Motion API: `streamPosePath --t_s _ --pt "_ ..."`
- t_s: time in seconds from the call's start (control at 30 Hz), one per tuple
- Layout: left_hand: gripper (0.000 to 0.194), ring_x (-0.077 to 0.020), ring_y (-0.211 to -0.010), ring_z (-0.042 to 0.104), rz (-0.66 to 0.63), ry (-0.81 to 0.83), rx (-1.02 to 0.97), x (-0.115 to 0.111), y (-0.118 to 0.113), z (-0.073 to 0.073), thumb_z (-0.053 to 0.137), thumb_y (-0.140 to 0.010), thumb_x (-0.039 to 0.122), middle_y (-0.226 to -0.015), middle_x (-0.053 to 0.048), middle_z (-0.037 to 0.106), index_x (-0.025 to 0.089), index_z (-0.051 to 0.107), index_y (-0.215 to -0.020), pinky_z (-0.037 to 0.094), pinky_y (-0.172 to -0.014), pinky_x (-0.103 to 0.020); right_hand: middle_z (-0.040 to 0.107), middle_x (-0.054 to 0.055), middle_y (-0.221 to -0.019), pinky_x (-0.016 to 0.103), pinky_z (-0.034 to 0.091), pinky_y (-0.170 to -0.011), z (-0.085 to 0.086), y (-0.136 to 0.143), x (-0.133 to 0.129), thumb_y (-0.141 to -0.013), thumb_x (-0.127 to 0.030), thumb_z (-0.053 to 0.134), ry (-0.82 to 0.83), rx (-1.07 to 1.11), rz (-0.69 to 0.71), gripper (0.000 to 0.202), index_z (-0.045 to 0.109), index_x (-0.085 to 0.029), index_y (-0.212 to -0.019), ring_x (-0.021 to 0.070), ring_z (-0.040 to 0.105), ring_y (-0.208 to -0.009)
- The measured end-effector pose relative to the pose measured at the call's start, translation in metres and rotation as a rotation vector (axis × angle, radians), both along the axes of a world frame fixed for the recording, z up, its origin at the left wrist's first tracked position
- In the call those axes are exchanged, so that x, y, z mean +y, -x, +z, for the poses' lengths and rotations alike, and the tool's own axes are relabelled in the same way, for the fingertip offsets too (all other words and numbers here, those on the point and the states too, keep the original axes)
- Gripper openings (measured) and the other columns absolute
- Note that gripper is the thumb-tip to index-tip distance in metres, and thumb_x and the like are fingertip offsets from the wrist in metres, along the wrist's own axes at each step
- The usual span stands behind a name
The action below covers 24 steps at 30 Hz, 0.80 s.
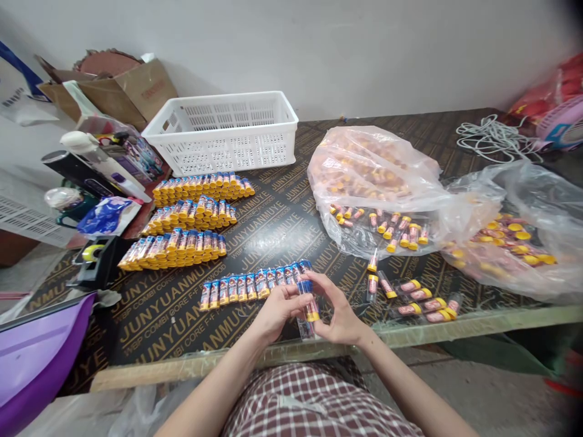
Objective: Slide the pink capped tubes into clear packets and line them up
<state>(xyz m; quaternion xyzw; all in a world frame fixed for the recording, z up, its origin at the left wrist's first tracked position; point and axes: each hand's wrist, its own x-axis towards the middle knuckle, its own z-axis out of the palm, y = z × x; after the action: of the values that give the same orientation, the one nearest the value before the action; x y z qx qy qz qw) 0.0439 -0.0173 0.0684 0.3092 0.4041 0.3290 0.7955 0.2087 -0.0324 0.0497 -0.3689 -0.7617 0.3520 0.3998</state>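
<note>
Between both hands is a small clear tube [310, 302] with a blue top and a yellow bottom cap, held close to upright near the table's front edge. The fingers of my left hand [279, 311] pinch it from the left. My right hand [337, 311] curls around its right side, fingertips at the blue top. A row of similar blue-and-yellow tubes [241, 287] stands just left of and behind my hands. To the right lie several loose tubes [421, 294] with yellow caps and pink contents. Something clear [305, 329] shows under my hands, partly hidden.
Three blocks of stacked tubes [175, 249] stand at left, before a white plastic basket [228, 145]. A large plastic bag [373, 164] and another bag [514, 243] hold yellow-capped tubes. A tape dispenser [98, 261], purple bin [40, 358] and coiled cable [496, 136] lie around.
</note>
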Motion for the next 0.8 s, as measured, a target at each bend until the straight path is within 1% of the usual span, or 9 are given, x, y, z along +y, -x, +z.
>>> streamPosePath --t_s 0.17,0.37,0.6,0.8 --pt "0.034 -0.0100 -0.061 0.057 -0.004 0.003 -0.017 -0.002 0.000 -0.003 0.080 -0.061 0.036 -0.070 -0.003 0.064 0.011 0.070 -0.083 0.045 -0.062 -0.023 0.044 0.010 -0.137 0.044 0.040 -0.105 -0.007 0.002 -0.003 -0.058 -0.005 0.051 0.016 0.070 -0.030 0.088 0.027 -0.024 -0.140 0.0267 0.045 -0.126" --pt "0.037 -0.0101 -0.060 0.056 0.005 0.004 -0.007 -0.002 0.001 -0.004 0.080 -0.060 0.037 -0.069 -0.002 0.063 0.011 0.069 -0.083 0.044 -0.061 -0.023 0.045 0.010 -0.135 0.042 0.043 -0.103 -0.006 0.004 -0.004 -0.057 -0.003 0.051 0.033 0.126 -0.043 0.089 0.028 -0.024 -0.140 0.0260 0.049 -0.122" --pt "0.037 -0.0093 -0.059 0.055 0.024 0.011 -0.016 -0.002 0.001 0.000 0.081 -0.059 0.036 -0.068 -0.002 0.062 0.010 0.069 -0.082 0.045 -0.060 -0.022 0.047 0.010 -0.134 0.042 0.044 -0.102 -0.007 0.007 -0.004 -0.057 -0.003 0.052 0.041 0.189 -0.035 0.089 0.027 -0.024 -0.140 0.0258 0.051 -0.120" --pt "0.035 -0.0088 -0.059 0.054 0.030 -0.007 -0.022 -0.003 0.001 0.000 0.080 -0.061 0.035 -0.068 -0.002 0.062 0.010 0.069 -0.082 0.045 -0.060 -0.022 0.048 0.009 -0.134 0.041 0.044 -0.102 -0.005 0.011 -0.003 -0.059 -0.004 0.052 0.042 0.214 -0.038 0.087 0.027 -0.024 -0.140 0.0252 0.051 -0.120"
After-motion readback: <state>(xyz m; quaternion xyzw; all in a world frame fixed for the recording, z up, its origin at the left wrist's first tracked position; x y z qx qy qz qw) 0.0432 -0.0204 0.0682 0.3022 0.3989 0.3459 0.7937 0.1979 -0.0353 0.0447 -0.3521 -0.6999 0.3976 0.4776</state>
